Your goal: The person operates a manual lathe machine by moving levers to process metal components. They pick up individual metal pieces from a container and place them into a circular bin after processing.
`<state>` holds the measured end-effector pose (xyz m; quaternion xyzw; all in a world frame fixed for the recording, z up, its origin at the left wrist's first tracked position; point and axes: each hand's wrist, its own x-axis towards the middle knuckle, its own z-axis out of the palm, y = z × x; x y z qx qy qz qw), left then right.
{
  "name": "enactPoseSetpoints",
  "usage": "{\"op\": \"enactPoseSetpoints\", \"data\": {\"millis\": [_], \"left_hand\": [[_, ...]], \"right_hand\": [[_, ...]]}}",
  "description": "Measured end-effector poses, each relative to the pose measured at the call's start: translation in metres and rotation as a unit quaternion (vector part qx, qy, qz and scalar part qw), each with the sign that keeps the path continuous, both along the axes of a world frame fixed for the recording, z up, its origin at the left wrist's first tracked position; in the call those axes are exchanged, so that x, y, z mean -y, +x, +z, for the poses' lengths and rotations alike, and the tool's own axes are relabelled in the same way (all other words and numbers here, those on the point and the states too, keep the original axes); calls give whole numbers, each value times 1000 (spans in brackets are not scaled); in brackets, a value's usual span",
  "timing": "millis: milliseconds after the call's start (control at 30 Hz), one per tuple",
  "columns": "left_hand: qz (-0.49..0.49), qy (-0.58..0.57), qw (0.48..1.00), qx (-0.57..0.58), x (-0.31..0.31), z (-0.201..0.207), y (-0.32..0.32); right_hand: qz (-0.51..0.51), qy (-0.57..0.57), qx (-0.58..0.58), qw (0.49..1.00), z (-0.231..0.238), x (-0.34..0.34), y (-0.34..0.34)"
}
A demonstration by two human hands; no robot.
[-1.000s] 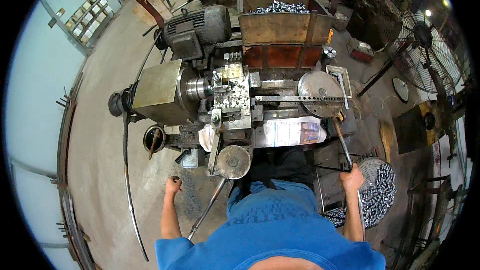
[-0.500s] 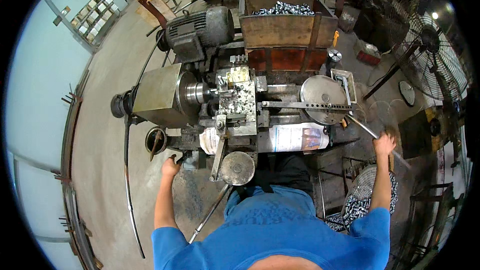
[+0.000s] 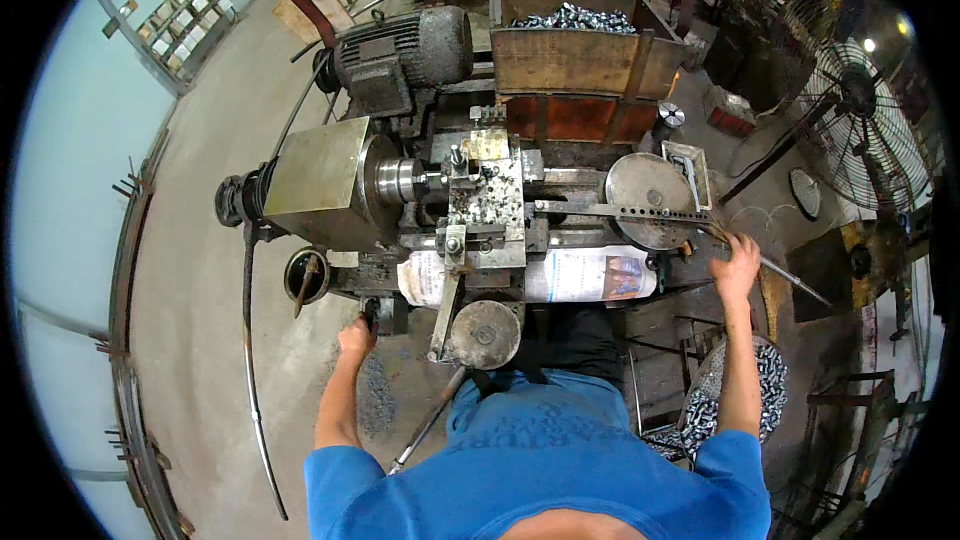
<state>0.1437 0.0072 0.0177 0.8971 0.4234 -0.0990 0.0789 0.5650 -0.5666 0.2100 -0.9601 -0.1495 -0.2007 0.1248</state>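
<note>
My right hand (image 3: 737, 266) is curled round a metal lever rod (image 3: 797, 283), close to its upper end beside the round metal disc (image 3: 648, 198). A flat perforated bar (image 3: 600, 209) runs from the disc area to the lathe's tool block (image 3: 487, 202). My left hand (image 3: 356, 337) is closed at the lathe's front left corner, against a small dark piece whose kind I cannot make out. Left of the tool block is the chuck (image 3: 398, 181), with a short dark part in front of it. A second disc (image 3: 485, 335) with a downward rod (image 3: 428, 420) sits near my waist.
Behind the lathe stands a wooden bin (image 3: 570, 62) of small metal parts, beside a motor (image 3: 405, 48). A basket of metal parts (image 3: 768, 390) is at lower right. A fan (image 3: 858, 95) stands far right. A pot with a brush (image 3: 306, 276) hangs at left.
My right hand has moved left and up along the lever rod, which now lies flatter. My left hand has shifted slightly right and down. The whole view has tilted a little.
</note>
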Motion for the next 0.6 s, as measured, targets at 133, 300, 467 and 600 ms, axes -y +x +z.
{"op": "enactPoseSetpoints", "data": {"millis": [133, 300, 467, 600], "left_hand": [[45, 2, 999, 24, 0, -11, -24], [110, -164, 978, 70, -19, 33, -69], [154, 65, 947, 276, -39, 203, -91], [295, 158, 910, 247, -38, 235, -172]], "right_hand": [[223, 123, -34, 967, 64, -102, -15], [521, 147, -22, 841, 109, -265, -62], [569, -97, 45, 815, 115, -384, -97], [541, -252, -12, 802, 110, -429, -119]]}}
